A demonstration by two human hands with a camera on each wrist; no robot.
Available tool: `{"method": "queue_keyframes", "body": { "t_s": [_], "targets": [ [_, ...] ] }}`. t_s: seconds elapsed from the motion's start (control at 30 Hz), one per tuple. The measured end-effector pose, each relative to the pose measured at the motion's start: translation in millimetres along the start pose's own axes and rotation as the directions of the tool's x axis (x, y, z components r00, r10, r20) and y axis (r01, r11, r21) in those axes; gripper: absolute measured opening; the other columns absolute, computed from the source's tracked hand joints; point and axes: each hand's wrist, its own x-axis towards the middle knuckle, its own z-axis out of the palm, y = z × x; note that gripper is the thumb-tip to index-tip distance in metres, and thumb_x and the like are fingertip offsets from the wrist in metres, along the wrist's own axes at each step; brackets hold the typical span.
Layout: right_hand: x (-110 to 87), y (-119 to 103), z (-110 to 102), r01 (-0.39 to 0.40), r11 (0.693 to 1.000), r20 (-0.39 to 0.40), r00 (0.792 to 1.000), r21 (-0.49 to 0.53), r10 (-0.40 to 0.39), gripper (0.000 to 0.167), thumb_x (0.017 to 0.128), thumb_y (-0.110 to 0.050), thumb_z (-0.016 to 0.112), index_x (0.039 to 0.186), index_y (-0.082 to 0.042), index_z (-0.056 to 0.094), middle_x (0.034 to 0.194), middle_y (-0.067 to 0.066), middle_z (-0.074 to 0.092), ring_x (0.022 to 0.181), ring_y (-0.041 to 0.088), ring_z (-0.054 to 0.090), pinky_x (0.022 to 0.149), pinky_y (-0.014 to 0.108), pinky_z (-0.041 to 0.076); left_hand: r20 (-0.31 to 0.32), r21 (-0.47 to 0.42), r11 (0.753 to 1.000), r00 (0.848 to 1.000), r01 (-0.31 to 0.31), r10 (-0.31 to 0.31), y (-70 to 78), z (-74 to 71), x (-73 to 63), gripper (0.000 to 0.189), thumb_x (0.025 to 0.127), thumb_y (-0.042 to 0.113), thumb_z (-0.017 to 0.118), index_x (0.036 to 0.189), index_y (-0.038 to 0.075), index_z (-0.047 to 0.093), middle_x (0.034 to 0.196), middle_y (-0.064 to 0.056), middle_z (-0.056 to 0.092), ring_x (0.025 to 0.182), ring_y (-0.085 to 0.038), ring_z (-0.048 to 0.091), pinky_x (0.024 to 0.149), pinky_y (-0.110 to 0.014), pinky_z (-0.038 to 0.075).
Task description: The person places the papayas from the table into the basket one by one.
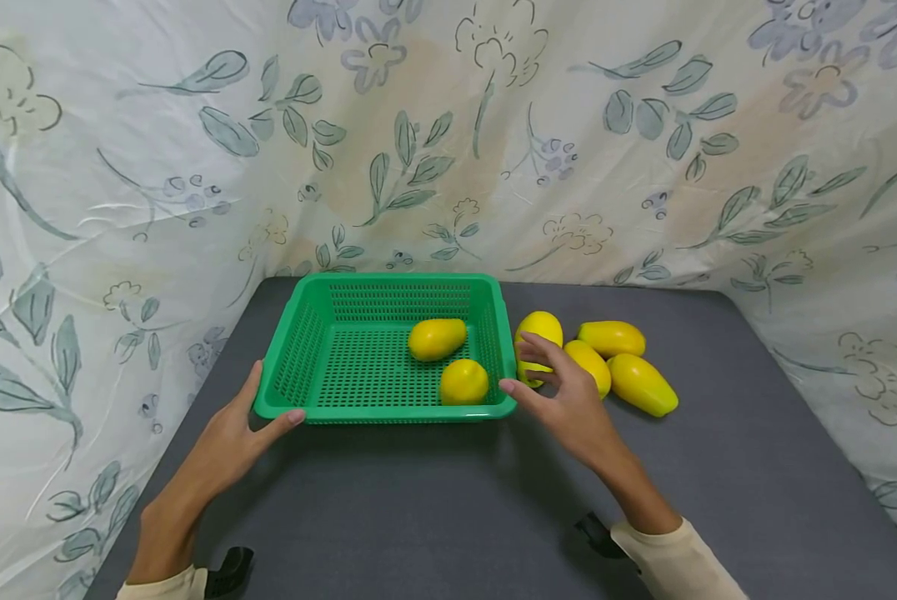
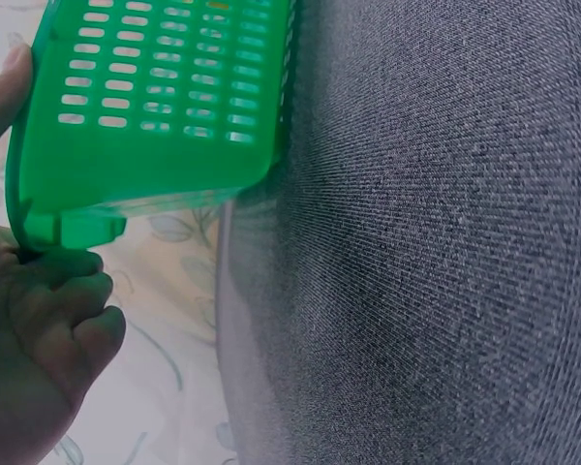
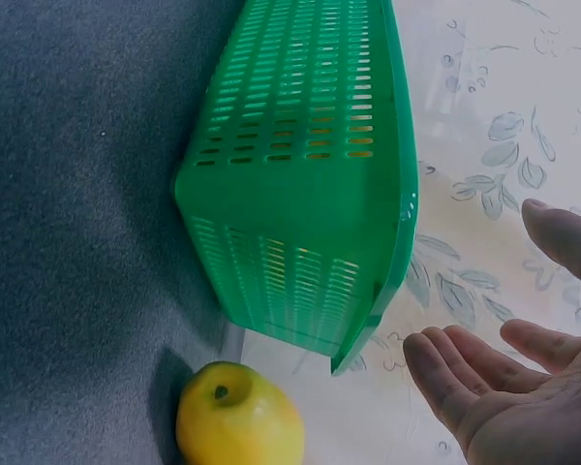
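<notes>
A green plastic basket [image 1: 388,414] with slotted walls stands on the grey cloth. Two yellow mangoes lie inside it: one mango [image 1: 437,339] towards the right, the other mango [image 1: 463,382] close to the front wall. My left hand [image 1: 219,442] grips the basket's front left corner, thumb over the front rim and, in the left wrist view, fingers [image 2: 95,334] curled below the rim. Beside the front right corner hovers my right hand [image 1: 568,408], its fingers loosely spread and holding nothing. The right wrist view shows that hand [image 3: 523,387] apart from the basket wall.
Several more yellow mangoes lie right of the basket, among them a mango [image 1: 643,385] at the outer side and a mango [image 1: 612,338] behind it. My right hand partly covers the nearest ones. A floral curtain [image 1: 418,167] hangs behind the grey table [image 1: 418,517].
</notes>
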Motion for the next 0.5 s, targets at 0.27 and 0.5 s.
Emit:
{"method": "queue_keyframes", "body": {
  "t_s": [0.27,0.5],
  "targets": [
    [-3.3,7,-4,-0.015,1.0,-0.01,1.0,0.007,0.015,0.072,0.098,-0.033,0.08,0.159,-0.015,0.047,0.153,0.006,0.058,0.136,0.028,0.06,0.108,0.053,0.053,-0.001,-0.003,1.0,1.0,-0.004,0.004,-0.7,1.0,-0.1,0.111,0.103,0.057,0.065,0.169,0.016,-0.014,0.177,-0.024,0.004,0.156,-0.058,0.019,0.113,-0.079,0.028],
    [-5.6,11,-11,-0.005,1.0,-0.033,0.999,-0.02,0.004,0.071,0.098,-0.03,0.08,0.159,-0.012,0.047,0.153,0.008,0.058,0.136,0.027,0.06,0.108,0.052,0.053,0.002,0.004,1.0,1.0,0.003,-0.003,-0.4,0.9,0.4,0.112,0.102,0.057,0.065,0.169,0.015,-0.014,0.177,-0.024,0.004,0.156,-0.058,0.02,0.113,-0.078,0.028]
  ]
}}
